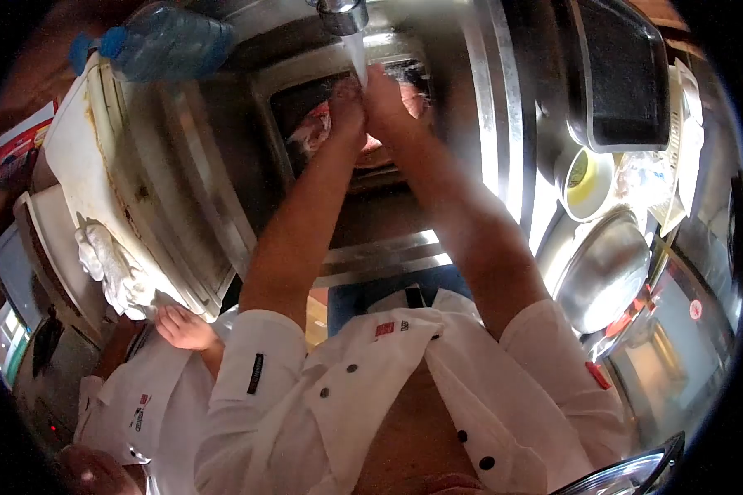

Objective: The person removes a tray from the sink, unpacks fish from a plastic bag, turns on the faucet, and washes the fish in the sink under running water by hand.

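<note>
left hand [347,106] and right hand [385,103] at running water [356,54], above reddish, meat-like stuff [314,128] in a dark tray [291,104].
best worked low — splash then stays inside the sink [380,219]. hands close together, seemingly curled; blur hides the fingers — cannot tell how far open, or whether either grips anything.

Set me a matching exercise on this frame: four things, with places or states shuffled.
1. Faucet
2. White cloth
3. Metal bowl
4. Plastic bottle

A. shiny, at the picture's right
B. bluish, at the upper left
C. running, above the left hand and right hand
D. crumpled, near another person's hand

Pairs: 1-C, 2-D, 3-A, 4-B
</note>
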{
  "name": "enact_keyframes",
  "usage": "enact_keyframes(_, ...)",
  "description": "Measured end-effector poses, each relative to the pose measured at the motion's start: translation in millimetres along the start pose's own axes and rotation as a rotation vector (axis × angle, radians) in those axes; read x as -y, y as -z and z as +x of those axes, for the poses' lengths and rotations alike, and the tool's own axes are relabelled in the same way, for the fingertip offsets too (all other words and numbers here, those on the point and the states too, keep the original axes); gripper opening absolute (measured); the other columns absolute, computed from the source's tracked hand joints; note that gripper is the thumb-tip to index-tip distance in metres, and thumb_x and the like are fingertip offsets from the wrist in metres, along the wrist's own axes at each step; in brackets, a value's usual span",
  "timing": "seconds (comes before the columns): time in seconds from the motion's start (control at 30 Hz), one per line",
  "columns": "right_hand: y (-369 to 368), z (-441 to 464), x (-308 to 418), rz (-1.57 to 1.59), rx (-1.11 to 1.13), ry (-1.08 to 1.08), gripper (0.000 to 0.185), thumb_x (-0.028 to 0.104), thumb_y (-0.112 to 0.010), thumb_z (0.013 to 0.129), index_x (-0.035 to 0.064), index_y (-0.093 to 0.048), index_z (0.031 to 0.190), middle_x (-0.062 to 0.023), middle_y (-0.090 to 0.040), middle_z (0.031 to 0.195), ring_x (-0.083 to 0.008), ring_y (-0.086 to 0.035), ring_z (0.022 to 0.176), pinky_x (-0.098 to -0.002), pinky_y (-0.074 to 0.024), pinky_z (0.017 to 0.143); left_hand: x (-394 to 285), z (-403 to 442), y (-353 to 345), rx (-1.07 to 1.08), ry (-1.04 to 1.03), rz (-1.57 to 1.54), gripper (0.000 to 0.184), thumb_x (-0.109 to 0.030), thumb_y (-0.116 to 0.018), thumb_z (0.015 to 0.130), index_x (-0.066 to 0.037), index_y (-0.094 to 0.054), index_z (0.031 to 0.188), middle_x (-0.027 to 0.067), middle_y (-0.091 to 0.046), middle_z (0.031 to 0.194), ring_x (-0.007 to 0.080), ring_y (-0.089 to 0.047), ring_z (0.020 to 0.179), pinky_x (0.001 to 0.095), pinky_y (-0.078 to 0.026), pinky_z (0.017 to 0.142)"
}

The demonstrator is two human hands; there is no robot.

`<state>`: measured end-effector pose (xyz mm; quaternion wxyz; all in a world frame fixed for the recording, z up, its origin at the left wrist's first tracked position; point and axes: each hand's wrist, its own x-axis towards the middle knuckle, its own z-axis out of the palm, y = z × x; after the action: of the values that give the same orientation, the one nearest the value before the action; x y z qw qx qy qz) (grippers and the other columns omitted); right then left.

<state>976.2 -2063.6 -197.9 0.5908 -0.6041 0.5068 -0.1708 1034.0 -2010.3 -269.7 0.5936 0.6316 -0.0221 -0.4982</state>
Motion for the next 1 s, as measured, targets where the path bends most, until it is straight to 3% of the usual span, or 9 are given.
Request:
enact_keyframes(0.03, 3, 0, -1, 0.309, 0.023, -0.223, 0.032, 0.028, -0.055, 0.087, -0.0013, -0.061, 0.1, -0.0247, -0.065, 0.094, -0.0419, -0.065, 0.085, -0.048, -0.0516, 0.069, 20, 17, 18, 0.04, -0.017, 0.097, 0.02, -0.02, -0.049, 0.094, -0.005, -0.061, 0.1, 0.0078, -0.061, 0.099, 0.0208, -0.056, 0.087, 0.0371, -0.049, 0.079)
enact_keyframes(0.13, 2, -3, -70, 0.17, 0.052, 0.349, 0.032, 0.029, -0.052, 0.09, -0.0002, -0.062, 0.098, -0.0241, -0.065, 0.089, -0.0371, -0.065, 0.077, -0.0433, -0.053, 0.063, -101, -76, 11, 0.458, -0.343, 1.084, 0.027, -0.025, -0.049, 0.094, -0.003, -0.062, 0.105, 0.0078, -0.063, 0.105, 0.02, -0.057, 0.096, 0.038, -0.048, 0.081)
enact_keyframes(0.2, 29, -21, -27, 0.146, 0.34, -0.692, 0.044, 0.048, -0.057, 0.092, 0.0063, -0.06, 0.106, -0.0041, -0.063, 0.094, -0.0188, -0.058, 0.082, -0.037, -0.0474, 0.07, -94, -63, 40, 0.566, -0.342, 0.868, 0.03, -0.026, -0.053, 0.094, -0.003, -0.059, 0.113, 0.0075, -0.062, 0.113, 0.021, -0.056, 0.104, 0.0367, -0.046, 0.09)
enact_keyframes(0.43, 46, -26, -53, 0.107, 0.39, -0.532, 0.051, 0.045, -0.059, 0.092, 0.0031, -0.059, 0.121, -0.0069, -0.065, 0.105, -0.0195, -0.06, 0.092, -0.0349, -0.0477, 0.079, -51, -124, 66, 1.032, 0.083, 1.328, 0.047, -0.037, -0.056, 0.096, -0.002, -0.053, 0.128, 0.0133, -0.054, 0.13, 0.0245, -0.049, 0.123, 0.0395, -0.035, 0.108)
enact_keyframes(0.53, 51, -26, -58, 0.227, 0.333, -0.508, 0.048, 0.039, -0.062, 0.091, 0.0009, -0.059, 0.12, -0.009, -0.065, 0.107, -0.0209, -0.062, 0.094, -0.0354, -0.0488, 0.082, -22, -98, 84, 0.358, -0.251, 1.058, 0.05, -0.039, -0.053, 0.097, -0.002, -0.051, 0.131, 0.0164, -0.051, 0.133, 0.0269, -0.046, 0.127, 0.0423, -0.032, 0.111)
enact_keyframes(0.6, 54, -23, -65, 0.146, 0.285, -0.314, 0.046, 0.036, -0.063, 0.091, 0.0005, -0.06, 0.12, -0.01, -0.065, 0.11, -0.0219, -0.062, 0.098, -0.0357, -0.0495, 0.084, 60, -23, 145, 0.476, 0.161, 0.407, 0.052, -0.039, -0.053, 0.096, -0.001, -0.049, 0.132, 0.0195, -0.046, 0.139, 0.0315, -0.039, 0.134, 0.0451, -0.026, 0.114)
enact_keyframes(0.67, 60, -21, -56, 0.071, 0.274, -0.249, 0.044, 0.034, -0.064, 0.091, 0.0009, -0.06, 0.12, -0.0106, -0.065, 0.112, -0.0224, -0.063, 0.103, -0.036, -0.0499, 0.086, 9, -77, 105, 0.511, -0.311, 1.234, 0.048, -0.036, -0.052, 0.096, -0.003, -0.05, 0.131, 0.0187, -0.047, 0.137, 0.0334, -0.04, 0.131, 0.0457, -0.028, 0.113)
enact_keyframes(0.83, 68, -34, -59, 0.515, 0.35, -0.492, 0.039, 0.035, -0.057, 0.095, 0.0026, -0.061, 0.116, -0.009, -0.065, 0.112, -0.0207, -0.062, 0.102, -0.0345, -0.0494, 0.086, 13, -87, 96, 0.525, -0.312, 1.42, 0.043, -0.03, -0.052, 0.096, -0.004, -0.052, 0.13, 0.0145, -0.054, 0.128, 0.0287, -0.048, 0.118, 0.0457, -0.037, 0.103)
enact_keyframes(1.0, 30, -60, 1, 0.802, 0.529, -0.216, 0.04, 0.03, -0.042, 0.102, 0.0042, -0.052, 0.131, -0.0151, -0.064, 0.113, -0.0285, -0.065, 0.101, -0.0359, -0.0543, 0.08, -46, -73, 33, 0.226, 0.254, 0.151, 0.045, -0.036, -0.056, 0.095, -0.001, -0.056, 0.122, 0.0082, -0.064, 0.104, 0.023, -0.061, 0.098, 0.0375, -0.051, 0.086)
